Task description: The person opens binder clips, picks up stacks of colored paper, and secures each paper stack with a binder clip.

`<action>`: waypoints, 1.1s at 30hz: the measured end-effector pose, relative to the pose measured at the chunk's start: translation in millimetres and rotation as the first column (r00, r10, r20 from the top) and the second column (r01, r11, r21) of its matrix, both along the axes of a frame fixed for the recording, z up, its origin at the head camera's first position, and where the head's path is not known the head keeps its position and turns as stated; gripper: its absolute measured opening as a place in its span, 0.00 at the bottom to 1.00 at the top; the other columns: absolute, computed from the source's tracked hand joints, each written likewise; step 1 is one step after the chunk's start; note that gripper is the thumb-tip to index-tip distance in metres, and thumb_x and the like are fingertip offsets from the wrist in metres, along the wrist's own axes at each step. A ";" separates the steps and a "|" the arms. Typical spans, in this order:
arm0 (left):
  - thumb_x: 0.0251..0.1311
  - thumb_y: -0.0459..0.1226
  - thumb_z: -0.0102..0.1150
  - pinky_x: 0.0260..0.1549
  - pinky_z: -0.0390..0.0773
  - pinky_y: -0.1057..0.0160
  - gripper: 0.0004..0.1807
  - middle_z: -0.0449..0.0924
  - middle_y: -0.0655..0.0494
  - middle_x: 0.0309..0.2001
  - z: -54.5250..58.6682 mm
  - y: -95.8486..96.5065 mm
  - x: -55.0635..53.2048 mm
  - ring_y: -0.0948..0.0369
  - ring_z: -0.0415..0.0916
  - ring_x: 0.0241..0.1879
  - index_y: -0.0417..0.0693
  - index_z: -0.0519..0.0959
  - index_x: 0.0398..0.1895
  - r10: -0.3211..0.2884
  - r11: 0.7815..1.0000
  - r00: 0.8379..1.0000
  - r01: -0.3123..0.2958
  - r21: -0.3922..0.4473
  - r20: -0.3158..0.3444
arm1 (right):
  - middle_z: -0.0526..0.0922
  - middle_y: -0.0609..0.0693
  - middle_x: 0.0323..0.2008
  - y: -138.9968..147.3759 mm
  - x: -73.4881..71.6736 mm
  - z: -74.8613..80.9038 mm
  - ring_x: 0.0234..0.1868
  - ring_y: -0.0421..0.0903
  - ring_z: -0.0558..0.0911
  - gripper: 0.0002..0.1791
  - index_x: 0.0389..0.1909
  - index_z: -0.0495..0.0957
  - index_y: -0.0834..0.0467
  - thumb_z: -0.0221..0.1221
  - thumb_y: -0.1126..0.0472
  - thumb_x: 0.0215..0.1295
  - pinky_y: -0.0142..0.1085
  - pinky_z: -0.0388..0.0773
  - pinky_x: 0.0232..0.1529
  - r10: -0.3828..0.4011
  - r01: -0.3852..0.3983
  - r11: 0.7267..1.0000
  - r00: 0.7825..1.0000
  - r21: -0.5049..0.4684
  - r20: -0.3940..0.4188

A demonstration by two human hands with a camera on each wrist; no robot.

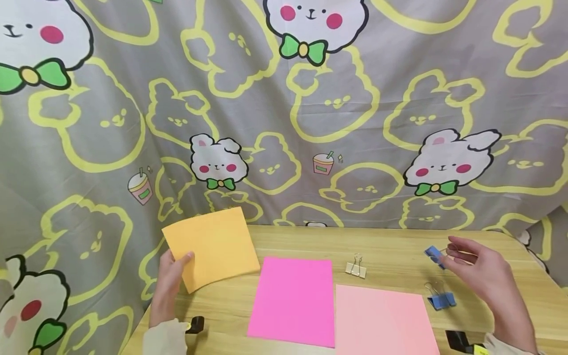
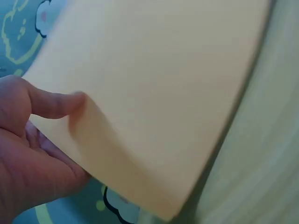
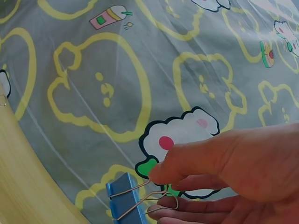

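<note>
My left hand (image 1: 168, 278) holds a stack or sheet of orange-yellow paper (image 1: 215, 246) by its left edge, thumb across the front face. In the left wrist view the same paper (image 2: 154, 93) looks pale and bends slightly by the thumb; the fingers behind it are mostly hidden. Over at the right, my right hand (image 1: 485, 271) pinches a blue binder clip (image 3: 124, 200) by its wire handles, between thumb and fingers. The clip hangs above the tabletop, its body pointing away from the palm. Below that hand, a second blue binder clip (image 1: 441, 300) rests on the table.
Bright pink paper (image 1: 293, 301) lies mid-table, with light pink paper (image 1: 381, 318) beside it at the front. Behind them sits a cream binder clip (image 1: 356, 269). A patterned grey curtain (image 1: 266, 113) hangs along the back and left of the wooden table (image 1: 301, 241).
</note>
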State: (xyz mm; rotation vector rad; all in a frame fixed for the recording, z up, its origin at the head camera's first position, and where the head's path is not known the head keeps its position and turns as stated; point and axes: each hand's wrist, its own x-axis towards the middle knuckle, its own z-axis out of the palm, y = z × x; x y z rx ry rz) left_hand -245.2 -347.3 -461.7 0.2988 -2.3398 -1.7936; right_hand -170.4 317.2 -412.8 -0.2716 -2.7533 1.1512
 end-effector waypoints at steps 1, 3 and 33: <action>0.75 0.29 0.52 0.39 0.80 0.68 0.17 0.80 0.61 0.41 1.4 1.4 0.1 0.68 0.78 0.38 0.30 0.67 0.62 0.017 1.000 1.000 -0.016 0.022 -0.024 | 0.80 0.71 0.57 -1.1 -0.4 0.0 0.39 0.40 0.88 0.39 0.67 0.69 0.72 0.68 0.49 0.68 0.22 0.77 0.29 -0.012 0.012 1.000 1.000 0.017 -0.009; 0.75 0.29 0.53 0.39 0.79 0.69 0.14 0.80 0.65 0.39 2.7 5.9 -0.1 0.69 0.78 0.39 0.32 0.69 0.58 0.049 0.998 0.996 -0.045 0.055 -0.072 | 0.81 0.71 0.56 -3.0 -0.8 0.1 0.47 0.59 0.87 0.37 0.66 0.70 0.72 0.67 0.51 0.67 0.22 0.75 0.28 -0.040 0.041 0.998 0.999 0.053 -0.027; 0.71 0.34 0.61 0.35 0.84 0.68 0.17 0.84 0.71 0.34 -36.9 25.2 -24.0 0.68 0.83 0.36 0.27 0.75 0.55 0.041 0.995 0.987 -0.027 0.092 -0.156 | 0.79 0.75 0.54 -2.3 -3.3 -6.8 0.54 0.74 0.78 0.38 0.66 0.65 0.79 0.66 0.60 0.62 0.64 0.66 0.51 -0.087 0.100 0.979 0.993 0.180 -0.079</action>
